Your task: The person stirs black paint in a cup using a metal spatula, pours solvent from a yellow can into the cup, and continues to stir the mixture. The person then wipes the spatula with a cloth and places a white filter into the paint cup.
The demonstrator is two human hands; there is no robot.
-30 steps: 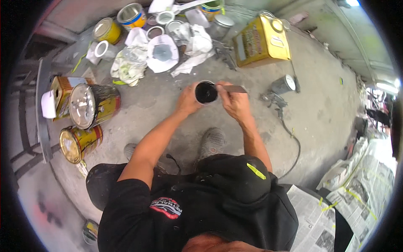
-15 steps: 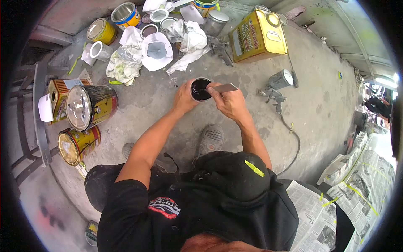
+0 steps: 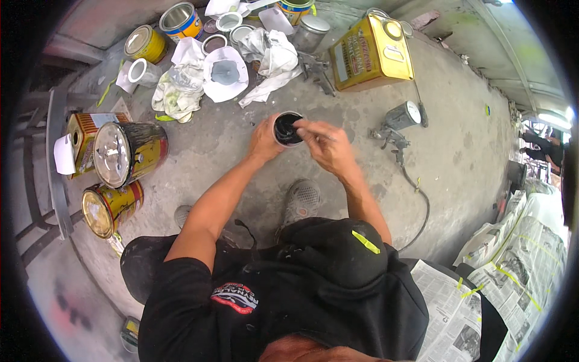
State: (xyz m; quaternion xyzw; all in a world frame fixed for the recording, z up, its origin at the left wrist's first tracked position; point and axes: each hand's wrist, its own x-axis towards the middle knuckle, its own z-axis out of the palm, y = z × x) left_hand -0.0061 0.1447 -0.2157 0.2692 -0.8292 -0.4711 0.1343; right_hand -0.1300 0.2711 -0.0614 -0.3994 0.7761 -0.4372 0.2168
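Note:
A round cup (image 3: 278, 140) of glossy dark paint is held up in front of me over the concrete floor. My left hand (image 3: 263, 142) wraps around the cup's left side. Over its right rim, my right hand (image 3: 327, 146) pinches a flat stirring stick (image 3: 329, 139), its lower end in the paint. The stick is mostly hidden by my fingers and seen nearly edge-on. Swirls show on the dark surface.
A spray gun (image 3: 393, 139) with a hose lies to the right. Ahead stand a yellow rectangular can (image 3: 371, 57), rags (image 3: 271, 54) and a paper strainer (image 3: 226, 72). Paint cans (image 3: 129, 154) stand at left. Newspaper-masked panels (image 3: 449, 308) sit at lower right.
My right hand has turned, and the stick's broad face now shows as a thin edge. The paint surface looks more swirled. My left hand and the cup stay in place.

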